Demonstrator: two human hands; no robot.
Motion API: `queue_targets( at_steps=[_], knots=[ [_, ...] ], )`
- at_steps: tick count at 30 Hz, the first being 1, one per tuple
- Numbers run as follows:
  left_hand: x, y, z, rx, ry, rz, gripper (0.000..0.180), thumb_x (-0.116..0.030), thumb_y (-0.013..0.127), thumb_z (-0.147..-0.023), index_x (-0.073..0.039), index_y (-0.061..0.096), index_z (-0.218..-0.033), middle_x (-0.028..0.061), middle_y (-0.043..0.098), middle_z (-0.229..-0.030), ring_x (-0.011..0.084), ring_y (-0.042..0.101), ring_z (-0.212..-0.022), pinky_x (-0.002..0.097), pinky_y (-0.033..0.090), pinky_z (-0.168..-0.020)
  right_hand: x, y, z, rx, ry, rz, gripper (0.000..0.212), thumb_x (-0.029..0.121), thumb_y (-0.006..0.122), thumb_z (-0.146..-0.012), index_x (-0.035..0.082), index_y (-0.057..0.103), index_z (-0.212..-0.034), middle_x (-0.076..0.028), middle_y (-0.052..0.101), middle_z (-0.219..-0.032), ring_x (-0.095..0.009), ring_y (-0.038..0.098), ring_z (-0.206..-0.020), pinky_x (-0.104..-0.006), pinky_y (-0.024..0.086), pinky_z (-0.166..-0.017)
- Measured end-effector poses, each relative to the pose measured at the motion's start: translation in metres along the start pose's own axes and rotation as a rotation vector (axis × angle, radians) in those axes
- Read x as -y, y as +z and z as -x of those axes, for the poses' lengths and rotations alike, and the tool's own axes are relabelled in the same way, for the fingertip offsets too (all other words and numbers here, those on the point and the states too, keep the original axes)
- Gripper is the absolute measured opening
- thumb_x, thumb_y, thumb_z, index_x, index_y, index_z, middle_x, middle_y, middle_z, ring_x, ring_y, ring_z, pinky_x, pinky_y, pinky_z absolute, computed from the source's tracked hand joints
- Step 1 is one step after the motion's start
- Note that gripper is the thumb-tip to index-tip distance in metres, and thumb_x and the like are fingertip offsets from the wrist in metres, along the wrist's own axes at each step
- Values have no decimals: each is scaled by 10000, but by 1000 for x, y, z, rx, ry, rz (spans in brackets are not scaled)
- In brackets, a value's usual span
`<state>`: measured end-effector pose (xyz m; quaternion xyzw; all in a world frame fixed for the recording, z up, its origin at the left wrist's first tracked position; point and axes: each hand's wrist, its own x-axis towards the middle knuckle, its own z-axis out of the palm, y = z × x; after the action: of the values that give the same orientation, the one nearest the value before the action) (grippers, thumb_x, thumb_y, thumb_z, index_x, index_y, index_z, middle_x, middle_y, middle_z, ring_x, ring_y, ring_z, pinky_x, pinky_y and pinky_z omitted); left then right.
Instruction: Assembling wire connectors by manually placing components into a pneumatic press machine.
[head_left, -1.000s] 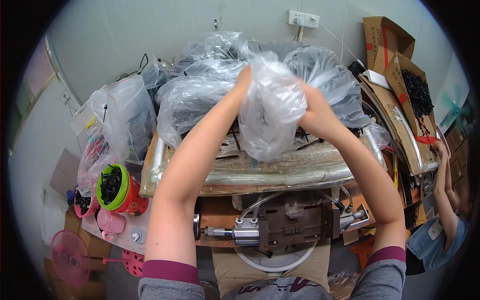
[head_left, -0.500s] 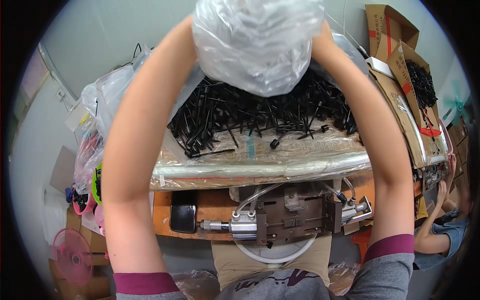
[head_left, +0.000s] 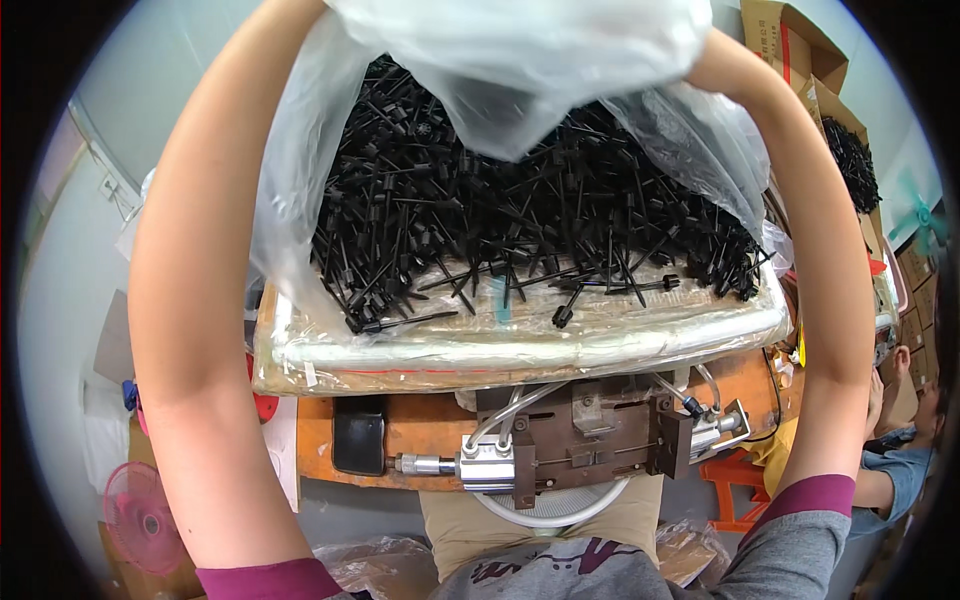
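Observation:
Over a heap of black plastic pieces with thin stems and ribbed heads [head_left: 480,205], a large translucent plastic bag [head_left: 540,50] hangs from above. My right hand [head_left: 722,62] grips the bag's right side at the top; its fingers are hidden by the plastic. On the other side my left forearm [head_left: 215,190] runs up past the upper edge, so the left hand is out of sight beside the bag. The bag's sides drape around the heap. Beneath the heap lies a tray-like board wrapped in clear film [head_left: 520,352], and a few loose pieces rest near its front edge.
A metal clamping fixture with air cylinders [head_left: 590,445] sits on the orange bench [head_left: 420,435] in front of me. Left of it lies a black phone-like slab [head_left: 360,436]. A pink fan [head_left: 143,517] stands low left; cardboard boxes [head_left: 795,45] and another person's arm [head_left: 878,400] are at right.
The bag, bunched up before, has opened out and spread down around the heap. My arms have moved farther apart, and more of the black pieces show.

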<state>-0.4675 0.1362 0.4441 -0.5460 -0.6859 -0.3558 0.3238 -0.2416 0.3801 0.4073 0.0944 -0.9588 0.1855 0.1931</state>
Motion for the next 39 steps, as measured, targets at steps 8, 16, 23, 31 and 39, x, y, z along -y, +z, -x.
queue_targets(
  at_steps=[8,16,23,31,39],
  knots=[
    [20,62,4,9,-92,-525,474,-317,737,-828,-24,623,-1183,187,685,-1094,339,651,-1046,408,514,-909,-105,-9,-54,-1204,243,391,249,116,650,-895,-15,658,-1107,-197,668,-1025,-294,655,-918,-402,533,-842],
    [-115,19,70,220,22,-457,724,-293,812,-753,-39,524,-1366,219,528,-1384,380,504,-1281,441,440,-1069,-57,46,4,-544,175,787,431,210,701,-858,43,588,-1239,-205,636,-1156,-320,618,-1083,-423,495,-944],
    [-232,-23,198,171,174,347,409,-206,707,-905,32,629,-1228,190,683,-1167,288,661,-1091,388,511,-950,135,100,177,-532,-167,-470,355,196,479,-980,-10,595,-1245,-226,613,-1249,-362,594,-1155,-458,449,-1018],
    [-362,-9,304,247,-13,1369,327,-144,621,-940,42,635,-1208,165,664,-1199,233,648,-1093,332,508,-945,243,193,267,-696,-450,-880,670,492,168,-1024,-25,537,-1239,-344,572,-1252,-476,561,-1180,-571,419,-1049],
    [-455,-13,310,-133,264,2610,273,-82,535,-974,52,640,-1188,140,644,-1230,177,635,-1095,277,504,-940,265,218,324,-661,-426,-708,527,368,331,-947,-8,550,-1244,-292,587,-1253,-455,572,-1167,-551,436,-1023]
  ],
)
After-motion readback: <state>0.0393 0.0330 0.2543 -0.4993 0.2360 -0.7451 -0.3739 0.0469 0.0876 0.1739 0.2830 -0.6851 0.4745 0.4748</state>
